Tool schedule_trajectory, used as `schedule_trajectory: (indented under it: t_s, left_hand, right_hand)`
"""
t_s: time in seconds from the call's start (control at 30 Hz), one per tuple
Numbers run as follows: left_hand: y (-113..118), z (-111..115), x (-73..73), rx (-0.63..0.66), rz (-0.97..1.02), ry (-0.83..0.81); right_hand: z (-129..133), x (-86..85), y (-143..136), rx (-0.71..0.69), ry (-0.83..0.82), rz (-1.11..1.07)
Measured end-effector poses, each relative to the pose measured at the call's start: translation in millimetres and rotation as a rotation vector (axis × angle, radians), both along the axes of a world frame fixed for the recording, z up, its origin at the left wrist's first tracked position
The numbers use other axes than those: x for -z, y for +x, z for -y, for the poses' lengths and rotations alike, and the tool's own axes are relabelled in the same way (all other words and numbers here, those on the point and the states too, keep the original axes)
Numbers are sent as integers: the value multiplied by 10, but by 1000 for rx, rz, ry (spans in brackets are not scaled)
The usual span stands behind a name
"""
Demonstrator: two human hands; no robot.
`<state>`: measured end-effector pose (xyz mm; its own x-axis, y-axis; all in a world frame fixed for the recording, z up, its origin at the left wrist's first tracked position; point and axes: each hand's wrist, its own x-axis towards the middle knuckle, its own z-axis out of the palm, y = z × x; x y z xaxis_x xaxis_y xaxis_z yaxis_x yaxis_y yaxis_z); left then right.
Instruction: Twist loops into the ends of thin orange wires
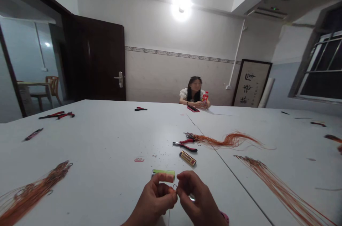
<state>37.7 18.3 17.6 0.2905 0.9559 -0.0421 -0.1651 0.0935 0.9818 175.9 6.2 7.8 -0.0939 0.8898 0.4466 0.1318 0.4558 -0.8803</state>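
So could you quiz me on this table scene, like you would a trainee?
1. True or false: both hands pinch the wire.
2. What lies just beyond the left hand: A a green lighter, B a cup, C a book?
3. Which tool lies by the orange cord bundle mid-table?

Key:
1. True: the left hand and the right hand meet on a thin wire.
2. A, the green lighter.
3. The red pliers.

Brush calligraphy on framed scroll
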Motion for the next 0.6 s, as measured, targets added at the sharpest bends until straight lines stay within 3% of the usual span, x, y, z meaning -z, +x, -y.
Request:
schedule_trajectory:
  t_s: [0.4, 0.6]
  left_hand:
    - [8, 4, -12, -18, -7, 2]
    - [-10, -31, 71, 17, 92, 16]
  right_hand:
    - [3, -21, 47, 82, 110, 195]
    - [34, -155, 86, 142, 100, 202]
